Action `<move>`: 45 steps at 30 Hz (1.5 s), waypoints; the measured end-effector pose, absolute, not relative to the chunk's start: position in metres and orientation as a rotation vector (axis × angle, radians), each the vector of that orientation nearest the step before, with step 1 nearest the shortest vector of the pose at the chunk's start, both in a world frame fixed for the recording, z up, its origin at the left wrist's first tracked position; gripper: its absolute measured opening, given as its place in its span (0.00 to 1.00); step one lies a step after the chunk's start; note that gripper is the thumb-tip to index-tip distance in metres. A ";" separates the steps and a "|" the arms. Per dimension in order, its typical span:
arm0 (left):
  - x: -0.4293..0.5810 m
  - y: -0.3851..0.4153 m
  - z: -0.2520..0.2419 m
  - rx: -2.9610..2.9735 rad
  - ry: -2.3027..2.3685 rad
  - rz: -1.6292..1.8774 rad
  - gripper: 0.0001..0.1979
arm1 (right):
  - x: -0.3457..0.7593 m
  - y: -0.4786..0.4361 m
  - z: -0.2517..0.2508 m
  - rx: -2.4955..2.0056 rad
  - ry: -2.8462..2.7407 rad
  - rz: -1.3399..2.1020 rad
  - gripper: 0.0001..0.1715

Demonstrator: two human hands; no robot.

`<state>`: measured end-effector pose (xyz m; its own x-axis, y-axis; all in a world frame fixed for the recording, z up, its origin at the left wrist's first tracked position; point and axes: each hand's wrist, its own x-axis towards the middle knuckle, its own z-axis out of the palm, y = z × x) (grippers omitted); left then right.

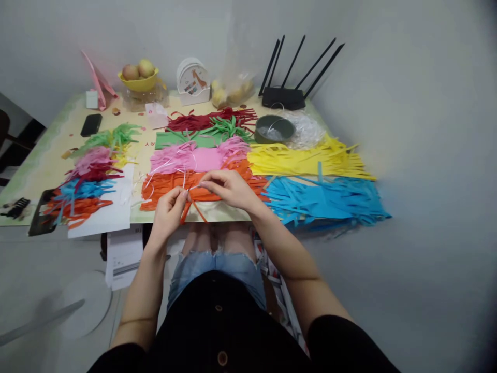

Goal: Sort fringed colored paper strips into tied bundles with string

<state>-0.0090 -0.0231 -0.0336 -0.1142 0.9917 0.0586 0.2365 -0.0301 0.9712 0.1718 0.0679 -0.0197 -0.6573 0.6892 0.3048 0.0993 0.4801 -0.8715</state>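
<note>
My left hand [170, 209] and my right hand [229, 187] meet at the table's near edge, both with fingers pinched. Between them run thin orange paper strips [193, 209] and a fine white string [185, 176]. The hands hover over a sheet of orange fringed paper [163, 185]. Just beyond it lies pink fringed paper [202, 157], then green [182, 139] and dark red paper [194, 122]. Yellow fringed paper [303, 159] and blue fringed paper [326, 199] spread to the right.
A heap of finished mixed-colour tassels [87, 178] lies at the left on white paper [112, 212]. At the back stand a router [283, 96], a yellow fruit bowl [140, 80], a dark green bowl [274, 128], a phone [91, 124]. A grey wall runs along the right.
</note>
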 end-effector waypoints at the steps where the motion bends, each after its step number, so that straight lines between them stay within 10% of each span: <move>1: -0.009 -0.025 -0.033 1.401 1.484 1.199 0.18 | 0.172 0.065 -0.019 -0.657 -2.082 1.066 0.13; 13: 0.010 -0.038 -0.018 1.715 1.720 1.066 0.15 | 0.172 0.044 -0.027 -0.570 -2.116 0.259 0.15; 45: 0.028 -0.042 -0.035 0.892 0.975 1.429 0.20 | 0.179 0.025 -0.021 -0.579 -1.868 0.257 0.09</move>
